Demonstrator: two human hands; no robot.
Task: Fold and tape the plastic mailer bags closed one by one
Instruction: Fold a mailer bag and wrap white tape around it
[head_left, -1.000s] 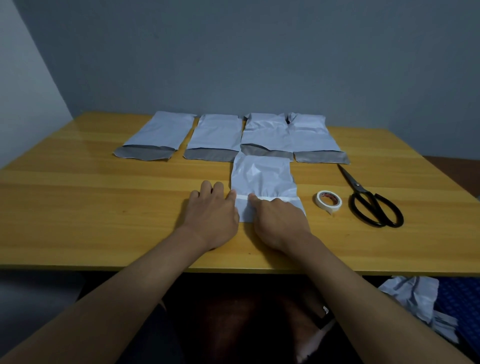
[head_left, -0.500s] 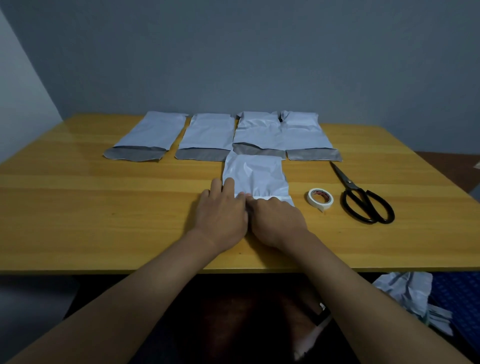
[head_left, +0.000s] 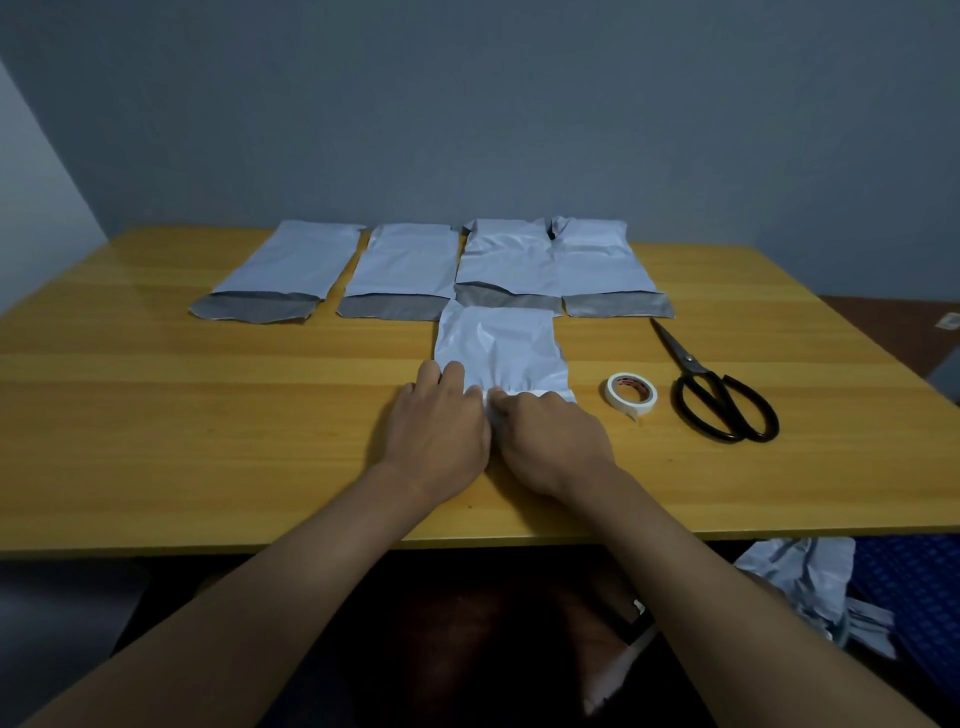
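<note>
Four mailer bags (head_left: 405, 267) in a row at the far side of a yellow wooden table (head_left: 156, 415), grey flaps open toward the near edge, blue-grey wall behind. Fifth bag (head_left: 498, 345) nearer, its near edge pressed flat under left hand (head_left: 441, 434) and right hand (head_left: 553, 444), fingers extended, grasping nothing. Right of these, tape roll (head_left: 631, 395), then black scissors (head_left: 719, 395). Crumpled bags (head_left: 810, 577) below the table edge, at right.

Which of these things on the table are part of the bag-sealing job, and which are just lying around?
Part of the job:
- bag being folded, under the left hand and right hand
- four open bags in a row
- tape roll
- scissors

Just lying about:
- crumpled plastic below the table edge
</note>
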